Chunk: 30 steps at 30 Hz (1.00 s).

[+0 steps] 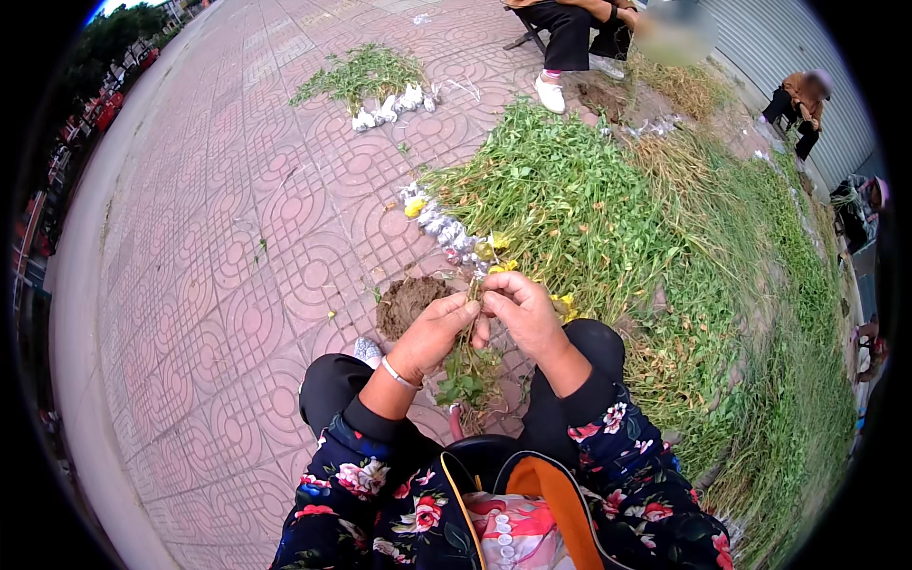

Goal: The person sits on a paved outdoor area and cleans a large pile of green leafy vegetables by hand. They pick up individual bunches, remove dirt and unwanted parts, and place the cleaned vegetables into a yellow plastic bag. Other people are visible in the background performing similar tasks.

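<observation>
My left hand grips a small bunch of plant stems, thumb on top. Green leaves hang from the bunch below the hands, towards my lap. Close beside it, my right hand pinches at the far end of the same stems with thumb and forefinger. The fingers partly hide that end. A mound of brown soil sits on the paving just beyond my left hand. Past my right hand runs a row of plants with their root ends wrapped in white plastic and yellow plastic.
A broad heap of cut green plants covers the paving on the right. A smaller wrapped bundle lies further off. One person sits beyond the heap, another by the shutter wall. Patterned pink paving spreads left.
</observation>
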### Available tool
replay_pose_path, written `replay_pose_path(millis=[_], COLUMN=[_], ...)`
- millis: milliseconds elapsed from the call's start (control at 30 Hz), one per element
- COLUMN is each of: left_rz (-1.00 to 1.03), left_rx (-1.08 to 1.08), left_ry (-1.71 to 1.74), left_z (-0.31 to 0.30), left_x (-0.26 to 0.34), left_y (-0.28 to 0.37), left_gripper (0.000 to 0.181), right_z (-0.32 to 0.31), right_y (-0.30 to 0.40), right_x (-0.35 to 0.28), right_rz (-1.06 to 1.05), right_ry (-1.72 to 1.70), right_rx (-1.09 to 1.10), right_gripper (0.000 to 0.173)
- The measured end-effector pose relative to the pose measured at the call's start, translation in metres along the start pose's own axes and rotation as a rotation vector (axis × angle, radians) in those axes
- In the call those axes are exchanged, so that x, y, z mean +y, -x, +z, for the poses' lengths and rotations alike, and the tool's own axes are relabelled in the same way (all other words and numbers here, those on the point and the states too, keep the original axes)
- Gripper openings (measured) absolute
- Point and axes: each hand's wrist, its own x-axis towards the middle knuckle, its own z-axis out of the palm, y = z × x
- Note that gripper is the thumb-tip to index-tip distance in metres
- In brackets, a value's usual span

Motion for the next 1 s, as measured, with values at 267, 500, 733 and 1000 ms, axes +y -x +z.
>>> replay_pose_path(millis=[267, 500, 733, 1000], left_rz=[-0.022, -0.023, -0.019, 0.060], left_rx=[-0.015, -0.127, -0.159, -0.134], left_ry=[0.021, -0.121, -0.178, -0.258], left_z=[0.001, 0.000, -0.002, -0.004], left_x=[0.000, 0.001, -0.001, -0.016], left_y=[0.001, 0.001, 0.000, -0.007], left_gripper=[0.026, 0.028, 0.028, 0.024], right_z=[-0.001, -0.004, -0.001, -0.011], right_y=[-0.002, -0.004, -0.001, -0.002], right_x=[0.000, 0.008, -0.005, 0.007], right_rz=[-0.008, -0.085, -0.003, -0.093], right_ry=[0.029, 0.086, 0.004, 0.227], right_rx=[0.137, 0.181, 0.121, 0.230], right_gripper=[0.013, 0.013, 0.010, 0.023])
